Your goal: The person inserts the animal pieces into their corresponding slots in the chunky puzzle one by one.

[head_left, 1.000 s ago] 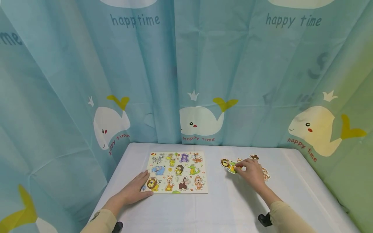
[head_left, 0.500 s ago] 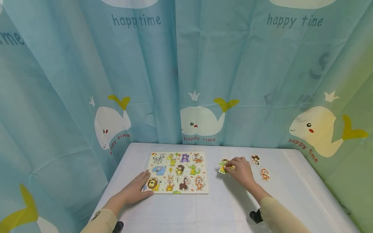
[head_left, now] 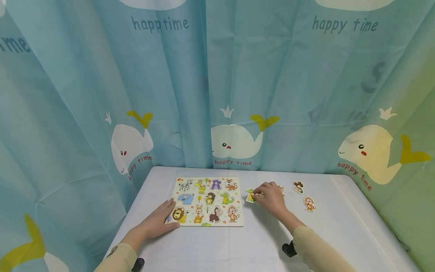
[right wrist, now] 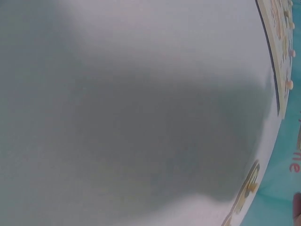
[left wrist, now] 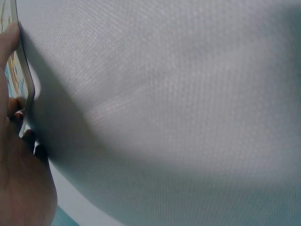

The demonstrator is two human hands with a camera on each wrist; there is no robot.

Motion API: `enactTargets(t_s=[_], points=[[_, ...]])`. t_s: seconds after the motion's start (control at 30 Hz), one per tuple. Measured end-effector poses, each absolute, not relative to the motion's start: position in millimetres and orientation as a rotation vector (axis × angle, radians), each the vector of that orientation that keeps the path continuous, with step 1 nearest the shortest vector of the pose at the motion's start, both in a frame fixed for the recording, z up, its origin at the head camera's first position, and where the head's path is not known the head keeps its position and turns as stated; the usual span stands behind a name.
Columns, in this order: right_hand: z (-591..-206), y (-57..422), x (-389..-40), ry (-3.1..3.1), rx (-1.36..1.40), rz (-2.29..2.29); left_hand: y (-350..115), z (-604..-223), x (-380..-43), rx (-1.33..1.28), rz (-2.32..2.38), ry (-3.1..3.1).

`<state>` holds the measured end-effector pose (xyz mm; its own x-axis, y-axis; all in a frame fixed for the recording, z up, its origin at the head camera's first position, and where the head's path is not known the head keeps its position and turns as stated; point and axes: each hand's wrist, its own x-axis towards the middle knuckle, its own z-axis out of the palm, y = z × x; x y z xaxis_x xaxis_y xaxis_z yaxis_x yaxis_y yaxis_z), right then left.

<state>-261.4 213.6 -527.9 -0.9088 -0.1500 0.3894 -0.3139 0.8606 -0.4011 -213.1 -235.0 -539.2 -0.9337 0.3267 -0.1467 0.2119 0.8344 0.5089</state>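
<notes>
My left hand (head_left: 159, 220) grips the near left corner of an animal puzzle board (head_left: 205, 226). In the left wrist view, the thumb of that left hand (left wrist: 21, 179) touches the board's edge. To the right of the board, my right hand (head_left: 272, 198) pinches a crocodile puzzle piece (head_left: 249, 195) by its right side, apart from the board. Part of another piece (head_left: 281, 190) shows behind the right hand. The lion piece seen earlier is hidden now. Only a sliver of finger (right wrist: 297, 209) shows in the right wrist view.
A monkey piece (head_left: 309, 204) and a brown animal piece (head_left: 298, 187) lie on the white table (head_left: 326, 234) at right. Small pegs (right wrist: 289, 85) stand up from the board. A blue whale-print curtain (head_left: 190, 113) hangs behind the table.
My right hand has moved left toward the board with the crocodile piece, uncovering the monkey and brown animal pieces. My left hand has stayed at the board's corner.
</notes>
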Motion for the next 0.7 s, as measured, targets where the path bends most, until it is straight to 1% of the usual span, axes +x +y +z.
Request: enactTargets(t_s=[0.3, 0.7], points=[[-528, 192, -269, -2.751, 0.348, 0.674, -237, -543, -213, 0.411, 0.728, 2.794], [-529, 165, -277, -2.774, 0.425, 0.585, -236, -539, -213, 0.406, 0.740, 2.784]])
